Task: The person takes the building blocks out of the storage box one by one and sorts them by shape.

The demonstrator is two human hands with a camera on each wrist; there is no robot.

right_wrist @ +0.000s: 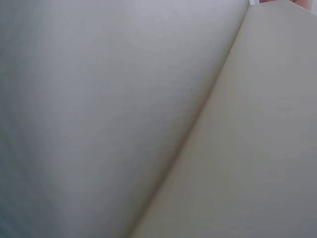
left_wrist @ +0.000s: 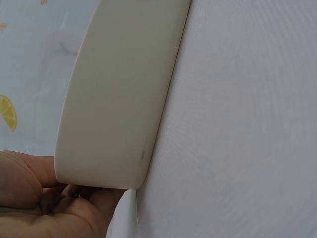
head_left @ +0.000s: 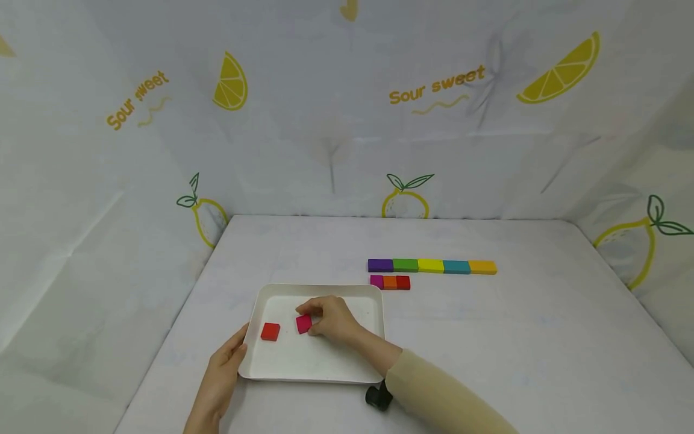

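Note:
A shallow white tray (head_left: 325,374) lies on the table, and my left hand (head_left: 221,369) grips its left edge. In the left wrist view, the fingers (left_wrist: 101,201) of that hand meet the end of the tray's wall (left_wrist: 116,99). Over the tray, my right hand (head_left: 332,319) pinches a pink block (head_left: 303,324) between thumb and fingers. To the left of it, a red block (head_left: 270,331) lies on the tray floor. The right wrist view shows mainly the tray's side (right_wrist: 247,139) close up.
Beyond the tray, a row of longer blocks runs from a purple block (head_left: 381,265) to an orange-yellow block (head_left: 482,267). A shorter row with a magenta block (head_left: 376,282), an orange block (head_left: 390,283) and a red block (head_left: 403,283) lies nearer. A black object (head_left: 378,398) shows beside the right sleeve (head_left: 439,392).

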